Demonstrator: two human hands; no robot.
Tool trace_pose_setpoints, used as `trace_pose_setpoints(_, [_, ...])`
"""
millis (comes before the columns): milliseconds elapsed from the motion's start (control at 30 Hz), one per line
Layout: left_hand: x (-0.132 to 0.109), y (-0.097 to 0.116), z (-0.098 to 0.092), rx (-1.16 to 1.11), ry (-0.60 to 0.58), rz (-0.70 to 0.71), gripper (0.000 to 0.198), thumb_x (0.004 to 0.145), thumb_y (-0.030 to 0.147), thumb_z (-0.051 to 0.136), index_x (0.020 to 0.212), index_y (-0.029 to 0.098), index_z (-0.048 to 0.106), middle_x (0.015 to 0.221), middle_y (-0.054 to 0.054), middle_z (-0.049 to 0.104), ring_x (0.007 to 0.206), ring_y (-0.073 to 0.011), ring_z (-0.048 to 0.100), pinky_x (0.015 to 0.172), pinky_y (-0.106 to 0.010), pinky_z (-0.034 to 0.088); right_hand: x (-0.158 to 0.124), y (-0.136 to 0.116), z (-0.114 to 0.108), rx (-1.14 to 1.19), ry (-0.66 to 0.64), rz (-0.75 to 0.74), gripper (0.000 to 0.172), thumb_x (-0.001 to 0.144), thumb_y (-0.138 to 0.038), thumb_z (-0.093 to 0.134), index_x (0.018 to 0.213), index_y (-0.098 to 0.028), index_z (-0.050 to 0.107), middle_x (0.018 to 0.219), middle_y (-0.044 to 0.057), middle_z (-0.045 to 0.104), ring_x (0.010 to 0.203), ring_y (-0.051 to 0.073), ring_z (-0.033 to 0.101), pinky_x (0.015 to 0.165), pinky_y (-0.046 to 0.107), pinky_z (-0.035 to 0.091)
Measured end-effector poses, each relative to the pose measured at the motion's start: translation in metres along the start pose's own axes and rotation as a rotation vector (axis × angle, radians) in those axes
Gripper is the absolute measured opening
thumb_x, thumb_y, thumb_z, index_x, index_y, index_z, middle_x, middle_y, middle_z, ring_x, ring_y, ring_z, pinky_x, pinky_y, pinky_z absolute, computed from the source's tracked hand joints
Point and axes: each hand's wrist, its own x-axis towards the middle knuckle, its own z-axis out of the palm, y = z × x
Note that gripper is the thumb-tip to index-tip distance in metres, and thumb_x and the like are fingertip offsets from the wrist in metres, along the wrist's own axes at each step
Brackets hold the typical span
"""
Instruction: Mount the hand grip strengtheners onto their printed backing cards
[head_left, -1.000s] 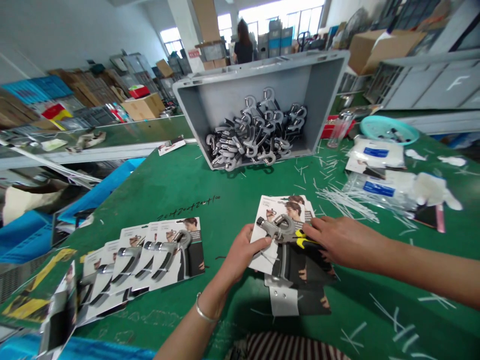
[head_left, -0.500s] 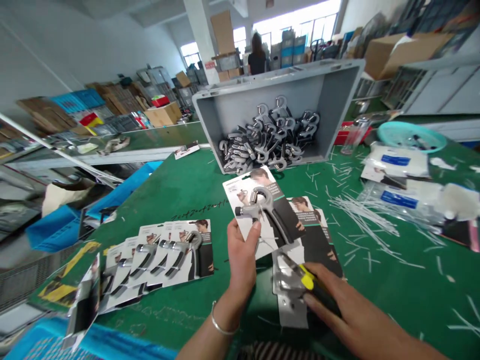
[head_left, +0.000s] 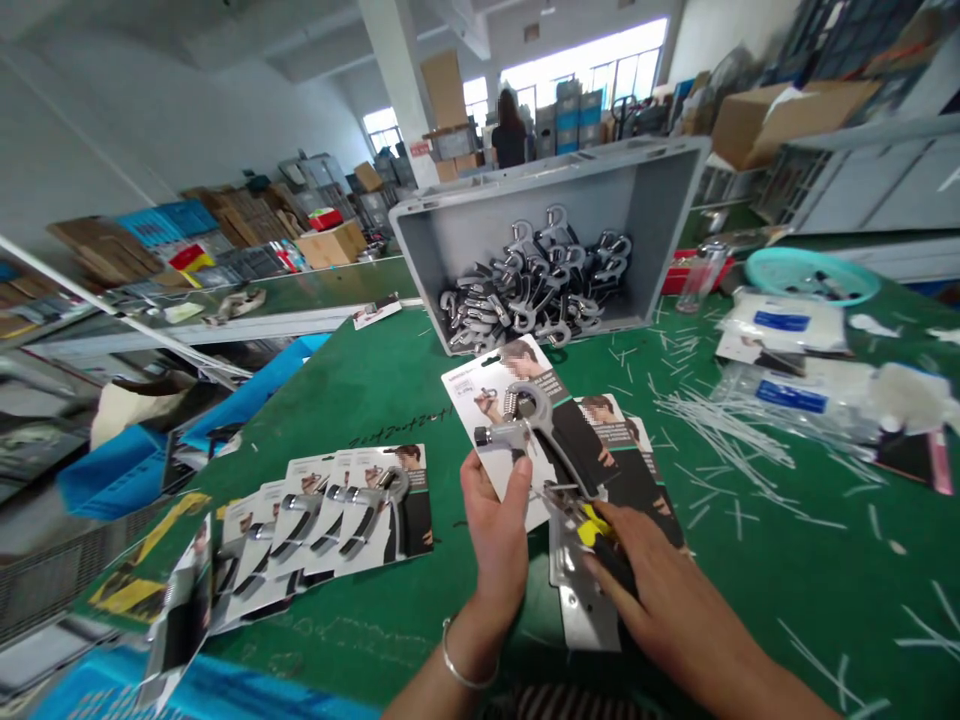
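My left hand [head_left: 499, 520] is closed on the lower left edge of a printed backing card, its thumb on the front. Mounted on that card is a grey and black hand grip strengthener [head_left: 566, 445] with a coiled spring. My right hand [head_left: 645, 575] grips yellow-and-black handled pliers [head_left: 596, 530], whose metal jaws are at the card's lower edge, by a white cable tie end [head_left: 555, 488]. Beneath lie more backing cards [head_left: 641, 480], partly hidden by the held card and my right hand. Several carded hand grips [head_left: 382, 510] overlap in a row on the left.
A grey crate [head_left: 547, 175] tipped toward me holds many loose hand grips [head_left: 525, 285]. White cable ties [head_left: 735, 430] lie scattered on the green table [head_left: 360, 625] at right, near plastic bags [head_left: 795, 385] and a turquoise basin [head_left: 814, 275]. Blue crates stand at left; a person is far back.
My right hand has moved the pliers up and left, bringing their jaws to the lower edge of the held card. The held card has shifted little; the camera view has moved slightly.
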Motion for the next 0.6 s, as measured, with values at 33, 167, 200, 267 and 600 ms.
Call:
trace_pose_setpoints(33, [0.0,-0.001,-0.001,0.001,-0.005,-0.007,0.041,0.088,0.033,0.064,0.122,0.023,0.044,0.13,-0.009,0.061,0.118,-0.0204,0.06,0.103,-0.034,0.045,0.001,-0.001,-0.001,0.023,-0.035,0.021,0.039,0.096,-0.043,0.045,0.127,-0.019,0.052,0.123,0.016,0.063,0.111,0.03,0.063,0.092,0.046,0.051])
trace_pose_setpoints(167, [0.002,-0.007,-0.008,0.062,-0.007,-0.052,0.044,0.086,0.035,0.067,0.123,0.023,0.046,0.126,-0.009,0.063,0.114,-0.0213,0.062,0.1,-0.034,0.047,0.002,-0.005,-0.007,0.15,-0.167,0.083,0.025,0.095,-0.036,0.047,0.11,-0.02,0.058,0.105,0.01,0.069,0.095,0.026,0.066,0.084,0.039,0.049])
trace_pose_setpoints(200, [0.003,-0.008,-0.01,0.093,-0.01,-0.065,0.045,0.085,0.036,0.068,0.122,0.022,0.047,0.125,-0.009,0.064,0.113,-0.0213,0.063,0.099,-0.034,0.048,0.001,-0.005,-0.009,0.189,-0.194,0.087,0.023,0.094,-0.036,0.049,0.106,-0.02,0.059,0.101,0.008,0.069,0.091,0.025,0.065,0.081,0.036,0.048])
trace_pose_setpoints(267, [0.006,-0.008,-0.013,0.16,-0.017,-0.082,0.046,0.082,0.037,0.071,0.121,0.023,0.05,0.121,-0.007,0.066,0.109,-0.0209,0.064,0.095,-0.032,0.049,-0.002,-0.004,-0.01,0.271,-0.261,0.106,0.02,0.092,-0.037,0.052,0.095,-0.02,0.061,0.09,0.005,0.069,0.083,0.021,0.063,0.074,0.029,0.046])
trace_pose_setpoints(600, [-0.021,-0.002,-0.007,0.365,-0.075,-0.127,0.064,0.074,0.04,0.078,0.129,0.024,0.049,0.111,-0.008,0.071,0.092,-0.0223,0.07,0.079,-0.031,0.056,-0.033,0.003,-0.012,0.734,-0.435,0.272,0.021,0.088,-0.037,0.054,0.078,-0.018,0.055,0.066,-0.003,0.055,0.06,0.01,0.049,0.055,0.019,0.037])
